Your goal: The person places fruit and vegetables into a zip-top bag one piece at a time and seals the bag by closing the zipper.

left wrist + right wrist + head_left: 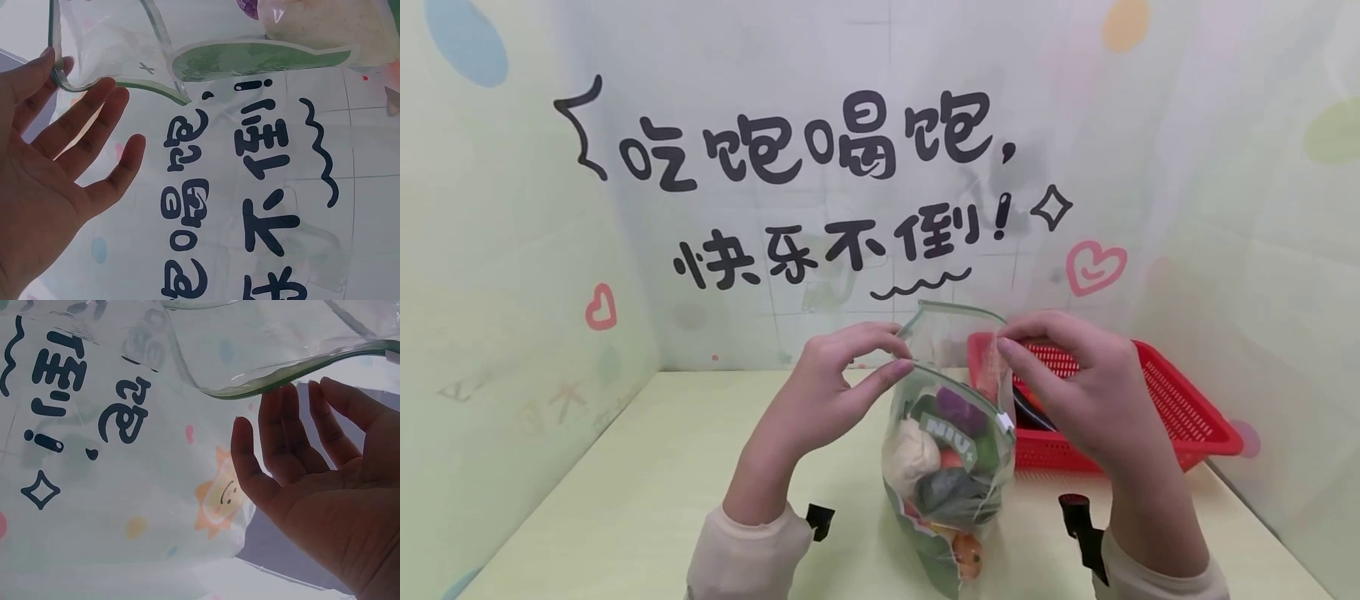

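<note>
A clear zip bag (940, 492) with a green-edged mouth stands upright, its mouth spread apart. Through its wall show a pale bun-shaped piece (914, 454), a purple piece (961, 408), dark green pieces and an orange piece (967, 556). My left hand (827, 392) pinches the bag's left rim between thumb and forefinger, with other fingertips against the edge in the left wrist view. My right hand (1086, 392) is at the right rim, its fingers loosely bent. In the right wrist view its fingertips (279, 394) touch or nearly touch the green edge (269, 382).
Behind my right hand a red plastic basket (1195, 408) stands on the pale table (647, 483). A dark, shiny long piece (1033, 410) and something orange lie in it. A white slider (1006, 422) sits on the bag's front zip. Printed walls (820, 58) enclose the table.
</note>
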{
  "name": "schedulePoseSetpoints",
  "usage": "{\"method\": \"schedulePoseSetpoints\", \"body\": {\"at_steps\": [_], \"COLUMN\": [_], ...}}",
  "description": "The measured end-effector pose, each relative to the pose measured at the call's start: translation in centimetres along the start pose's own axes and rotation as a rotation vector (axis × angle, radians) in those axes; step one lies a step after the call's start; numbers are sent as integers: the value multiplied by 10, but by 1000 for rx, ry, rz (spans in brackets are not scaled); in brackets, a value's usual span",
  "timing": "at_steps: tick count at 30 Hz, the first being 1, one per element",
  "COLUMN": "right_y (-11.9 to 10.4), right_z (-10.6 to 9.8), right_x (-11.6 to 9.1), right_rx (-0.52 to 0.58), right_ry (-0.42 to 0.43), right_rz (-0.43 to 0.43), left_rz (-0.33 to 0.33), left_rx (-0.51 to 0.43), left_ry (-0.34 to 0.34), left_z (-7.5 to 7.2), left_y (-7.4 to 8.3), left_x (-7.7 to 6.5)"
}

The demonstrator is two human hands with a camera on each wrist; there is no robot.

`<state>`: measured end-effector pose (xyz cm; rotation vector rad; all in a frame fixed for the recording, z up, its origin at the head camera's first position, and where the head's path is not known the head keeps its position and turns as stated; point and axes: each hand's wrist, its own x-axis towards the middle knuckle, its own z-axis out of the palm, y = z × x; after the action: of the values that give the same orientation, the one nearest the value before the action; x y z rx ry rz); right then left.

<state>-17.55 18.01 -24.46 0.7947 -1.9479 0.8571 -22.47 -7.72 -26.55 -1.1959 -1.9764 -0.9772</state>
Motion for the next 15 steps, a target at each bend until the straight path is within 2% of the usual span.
{"method": "schedulePoseSetpoints", "body": {"at_steps": [8, 10, 12, 13, 15], "right_y": [-3, 1, 8, 13, 25], "right_z": [-8, -12, -19, -23, -31], "right_x": [1, 2, 10, 17, 36], "right_rx": [-3, -60, -131, -173, -263], "right_ry": [-9, -32, -106, -170, -349], "right_rz": [-6, 43, 113, 154, 241], "left_rz": [0, 3, 9, 11, 14], "left_rx": [-5, -6, -9, -9, -9], "left_ry": [4, 6, 7, 7, 4], "left_z": [-1, -1, -2, -2, -3], "left_y": [1, 0, 0, 0, 0], "left_x": [1, 0, 1, 1, 2]}}
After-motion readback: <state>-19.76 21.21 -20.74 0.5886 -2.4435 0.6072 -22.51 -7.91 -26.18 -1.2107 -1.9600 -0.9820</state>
